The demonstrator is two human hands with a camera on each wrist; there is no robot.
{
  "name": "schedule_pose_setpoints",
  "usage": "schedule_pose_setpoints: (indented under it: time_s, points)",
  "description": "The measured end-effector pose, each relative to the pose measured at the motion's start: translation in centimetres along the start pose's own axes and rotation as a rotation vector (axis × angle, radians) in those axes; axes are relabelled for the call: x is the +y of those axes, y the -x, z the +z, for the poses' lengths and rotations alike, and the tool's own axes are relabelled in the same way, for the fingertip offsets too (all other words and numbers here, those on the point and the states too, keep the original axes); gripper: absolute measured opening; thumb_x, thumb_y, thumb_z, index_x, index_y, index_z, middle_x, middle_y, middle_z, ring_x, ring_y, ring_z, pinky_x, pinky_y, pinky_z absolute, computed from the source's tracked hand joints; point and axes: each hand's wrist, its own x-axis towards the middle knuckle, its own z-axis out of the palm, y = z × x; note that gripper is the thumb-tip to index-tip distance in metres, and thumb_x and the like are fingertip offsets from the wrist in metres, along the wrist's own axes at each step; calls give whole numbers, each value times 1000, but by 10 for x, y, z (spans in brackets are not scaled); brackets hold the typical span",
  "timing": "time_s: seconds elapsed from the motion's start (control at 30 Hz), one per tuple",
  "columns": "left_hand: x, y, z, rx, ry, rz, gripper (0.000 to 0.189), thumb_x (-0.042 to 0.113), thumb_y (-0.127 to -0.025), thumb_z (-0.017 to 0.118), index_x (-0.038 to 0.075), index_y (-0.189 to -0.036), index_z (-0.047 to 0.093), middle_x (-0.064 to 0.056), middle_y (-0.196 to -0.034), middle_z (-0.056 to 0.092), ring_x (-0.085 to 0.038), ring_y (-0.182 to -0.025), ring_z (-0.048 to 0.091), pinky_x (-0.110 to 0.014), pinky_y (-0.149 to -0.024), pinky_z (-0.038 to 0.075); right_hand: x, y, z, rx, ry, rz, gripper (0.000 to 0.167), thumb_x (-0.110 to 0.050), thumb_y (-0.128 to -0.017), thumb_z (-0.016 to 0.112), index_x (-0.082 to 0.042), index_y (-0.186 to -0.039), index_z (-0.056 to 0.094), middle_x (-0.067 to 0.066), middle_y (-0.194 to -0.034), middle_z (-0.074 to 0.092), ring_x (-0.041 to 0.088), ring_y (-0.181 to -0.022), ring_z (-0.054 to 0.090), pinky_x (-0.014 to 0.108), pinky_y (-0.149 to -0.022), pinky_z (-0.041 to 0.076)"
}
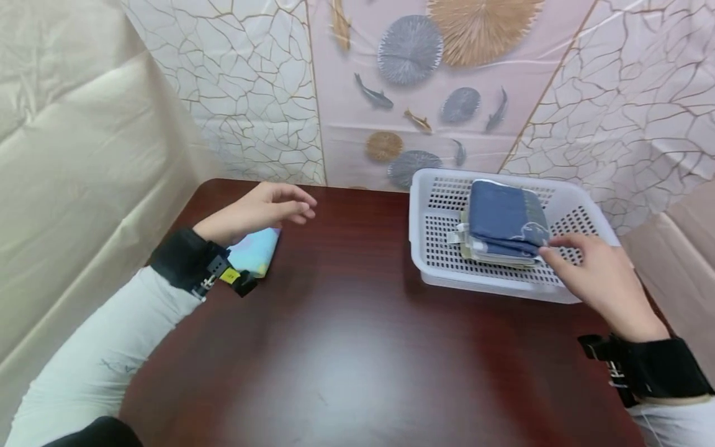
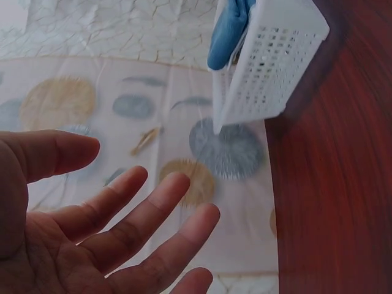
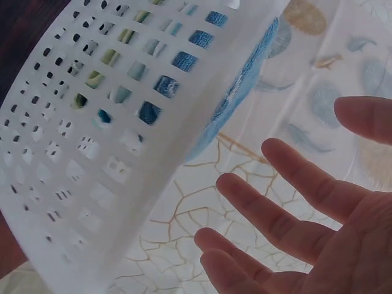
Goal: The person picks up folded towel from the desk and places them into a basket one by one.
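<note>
My left hand (image 1: pixel 267 210) hovers over the left side of the table with its fingers loosely extended and nothing held. Beneath it lies a folded light-blue, multicoloured cloth (image 1: pixel 256 249), partly hidden by the wrist. On the right, a white perforated plastic basket (image 1: pixel 414 214) contains a stack of folded cloths, topped by a dark blue towel (image 1: pixel 499 214). My right hand (image 1: pixel 600 273) reaches over the basket's right side, its fingertips right by the towel's near right corner in the head view. The right wrist view shows those fingers (image 3: pixel 269 214) spread and holding nothing.
The dark red-brown wooden table (image 1: pixel 335 347) extends beneath both arms. A patterned sheet (image 1: pixel 357 143) hangs directly behind its far edge, and beige cloth (image 1: pixel 84 155) drapes along the left side. A small white tag (image 1: pixel 455 238) sticks out of the stack.
</note>
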Motion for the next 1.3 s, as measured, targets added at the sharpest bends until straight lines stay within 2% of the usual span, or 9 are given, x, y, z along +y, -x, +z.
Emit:
schedule_pose_setpoints:
  time_s: [0.1,0.23,0.37,0.5,0.63,0.8,0.93,1.1,1.3]
  points:
    - [-13,16,-2,17,-13,15,32,28,-103,53,9,-129,61,-11,-122,70,-20,-108,66,-36,-89,48,9,8,4,74,20,-19,45,-33,-97,57,5,-119,63,36,-116,61,51,-107,53,58,-88,31]
    - [-33,43,-9,47,-47,13,33,32,-102,56,13,-129,62,-9,-123,69,-23,-113,65,-40,-90,48,17,18,17,120,60,-17,45,-32,-97,57,9,-115,61,39,-115,57,53,-110,45,62,-95,23]
    - [-56,62,-19,113,-102,-13,36,32,-102,56,11,-131,61,-12,-125,69,-26,-113,65,-36,-88,49,22,24,23,97,105,80,50,-39,-98,55,7,-119,59,38,-120,53,60,-114,36,67,-87,28]
    - [-79,68,-31,167,-178,-41,37,30,-103,54,6,-130,60,-16,-126,67,-29,-112,65,-32,-86,48,29,29,26,67,124,179,55,-45,-99,52,3,-124,57,37,-127,50,63,-120,28,74,-78,29]
    - [-104,62,-45,174,-226,-81,38,26,-104,52,-1,-130,59,-23,-124,66,-34,-109,66,-30,-85,49,37,33,29,60,115,210,56,-49,-100,50,1,-125,58,35,-131,49,61,-126,25,76,-82,26]
    - [-128,54,-60,188,-219,-168,43,27,-104,50,-5,-132,56,-26,-126,64,-36,-108,64,-26,-82,49,49,36,32,63,103,192,57,-52,-100,48,-2,-125,58,33,-132,51,57,-131,24,78,-85,24]
    - [-135,43,-74,192,-281,-197,42,26,-102,53,-7,-129,57,-29,-129,59,-39,-112,59,-37,-88,51,57,40,37,41,92,168,58,-53,-100,48,-3,-127,58,32,-132,51,56,-136,22,80,-89,21]
    - [-134,22,-92,183,-448,-147,39,20,-99,56,-11,-121,59,-33,-122,61,-43,-111,57,-55,-93,46,63,43,44,7,96,148,57,-51,-102,44,0,-125,57,33,-133,49,58,-136,22,76,-86,25]
    - [-136,-6,-103,130,-542,-149,38,18,-94,61,-12,-118,61,-32,-118,63,-42,-104,60,-57,-91,48,65,45,48,35,84,133,54,-48,-103,44,0,-122,59,31,-132,49,56,-136,22,74,-82,27]
